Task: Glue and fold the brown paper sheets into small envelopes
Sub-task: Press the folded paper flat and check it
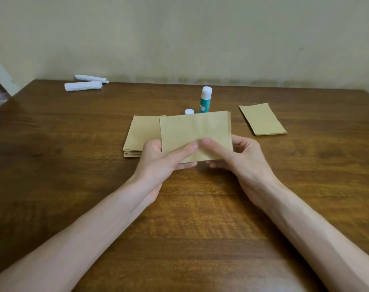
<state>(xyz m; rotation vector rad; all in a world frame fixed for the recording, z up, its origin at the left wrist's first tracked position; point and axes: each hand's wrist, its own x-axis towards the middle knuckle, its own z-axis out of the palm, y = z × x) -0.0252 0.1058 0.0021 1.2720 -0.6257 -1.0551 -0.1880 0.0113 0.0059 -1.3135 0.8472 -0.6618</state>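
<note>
Bare forearms point(107, 209), left hand point(158, 159), right hand point(246, 154), short plain nails.

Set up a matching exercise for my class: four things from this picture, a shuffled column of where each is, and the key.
Things:
1. glue stick
2. white paper rolls
3. stack of brown sheets
4. folded brown sheet

Places:
A. held by left hand and right hand
B. far left of the table
C. upright behind the folded brown sheet
D. flat on the table, beside the left hand

Pairs: 1-C, 2-B, 3-D, 4-A
</note>
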